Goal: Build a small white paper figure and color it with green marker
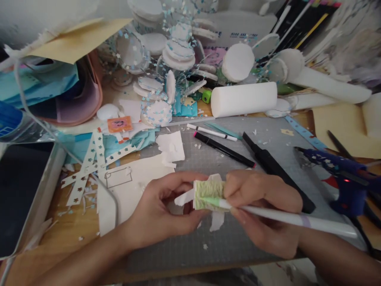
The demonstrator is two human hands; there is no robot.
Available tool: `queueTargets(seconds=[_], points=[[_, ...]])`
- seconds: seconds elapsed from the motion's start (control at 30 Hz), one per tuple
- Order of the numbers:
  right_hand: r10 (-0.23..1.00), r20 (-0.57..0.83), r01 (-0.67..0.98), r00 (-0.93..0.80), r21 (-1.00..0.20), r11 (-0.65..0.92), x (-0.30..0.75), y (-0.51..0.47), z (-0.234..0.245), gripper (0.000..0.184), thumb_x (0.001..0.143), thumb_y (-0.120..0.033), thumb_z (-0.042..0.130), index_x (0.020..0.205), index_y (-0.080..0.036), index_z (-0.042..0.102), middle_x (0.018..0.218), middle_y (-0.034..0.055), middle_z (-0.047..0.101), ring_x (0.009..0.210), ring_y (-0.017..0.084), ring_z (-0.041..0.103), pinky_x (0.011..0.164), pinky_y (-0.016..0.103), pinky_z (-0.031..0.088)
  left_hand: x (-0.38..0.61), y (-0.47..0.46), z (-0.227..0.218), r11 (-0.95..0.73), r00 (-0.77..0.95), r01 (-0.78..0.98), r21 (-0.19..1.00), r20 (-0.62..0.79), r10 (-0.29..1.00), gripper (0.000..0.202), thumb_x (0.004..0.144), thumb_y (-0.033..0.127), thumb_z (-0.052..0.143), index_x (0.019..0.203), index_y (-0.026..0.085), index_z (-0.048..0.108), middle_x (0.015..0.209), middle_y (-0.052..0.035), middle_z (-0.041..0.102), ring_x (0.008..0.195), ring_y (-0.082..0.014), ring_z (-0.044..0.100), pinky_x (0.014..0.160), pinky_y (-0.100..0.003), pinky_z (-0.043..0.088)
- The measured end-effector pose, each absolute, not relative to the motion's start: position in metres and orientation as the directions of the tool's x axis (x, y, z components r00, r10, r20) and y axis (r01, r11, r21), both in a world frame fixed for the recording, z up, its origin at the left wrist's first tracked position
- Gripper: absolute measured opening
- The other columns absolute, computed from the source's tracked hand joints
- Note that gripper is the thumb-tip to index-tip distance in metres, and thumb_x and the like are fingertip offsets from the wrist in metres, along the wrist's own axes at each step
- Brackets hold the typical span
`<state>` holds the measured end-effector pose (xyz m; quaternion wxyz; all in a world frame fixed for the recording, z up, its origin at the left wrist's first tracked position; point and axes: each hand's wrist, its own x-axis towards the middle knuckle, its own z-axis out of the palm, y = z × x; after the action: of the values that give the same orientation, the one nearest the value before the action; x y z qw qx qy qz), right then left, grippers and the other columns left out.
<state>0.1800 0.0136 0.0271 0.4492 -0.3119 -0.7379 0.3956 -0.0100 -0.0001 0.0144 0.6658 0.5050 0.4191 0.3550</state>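
My left hand [162, 208] pinches a small pale green textured piece [208, 193] with white paper edges, holding it above the grey cutting mat [208, 246]. My right hand [258, 206] grips a white marker with a light green tip [285, 217]. The tip lies across the lower part of the green piece. Both hands are closed around what they hold, close together at the front middle of the desk.
A white pen [212, 132], a black pen [223, 149] and a thick black marker [276, 171] lie on the mat behind my hands. A blue glue gun [342, 174] rests at right. White foam cylinders [244, 99], foam discs, paper scraps and star-punched strips [89, 167] crowd the back and left.
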Motion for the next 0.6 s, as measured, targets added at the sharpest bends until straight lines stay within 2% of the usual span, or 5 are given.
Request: queueTargets(seconds=[0.33,0.6], points=[[0.821,0.397,0.09,-0.411,-0.878,0.47,0.1794,0.0112,0.0266,0.026,0.07,-0.005,0.054,0.084,-0.028,0.057,0.059,-0.0018,0.053,0.049,0.014,0.047,0.047,0.031,0.038,-0.0127,-0.0029,0.014,0.258,0.409,-0.12,0.959,-0.189,0.893,0.042,0.069,0.007,0.074,0.107,0.023,0.065,0.086,-0.0005,0.074,0.077,-0.0099,0.065,0.063,-0.012,0.049],[0.817,0.41,0.072,-0.406,-0.877,0.476,0.1794,0.0091,0.0214,0.029,0.067,-0.003,0.055,0.085,-0.027,0.058,0.062,-0.0015,0.055,0.05,0.013,0.049,0.048,0.03,0.04,-0.0125,-0.0025,0.013,0.28,0.424,-0.116,0.953,-0.208,0.881,0.043,0.07,0.008,0.074,0.109,0.023,0.065,0.088,-0.002,0.074,0.077,-0.0103,0.064,0.063,-0.012,0.049]])
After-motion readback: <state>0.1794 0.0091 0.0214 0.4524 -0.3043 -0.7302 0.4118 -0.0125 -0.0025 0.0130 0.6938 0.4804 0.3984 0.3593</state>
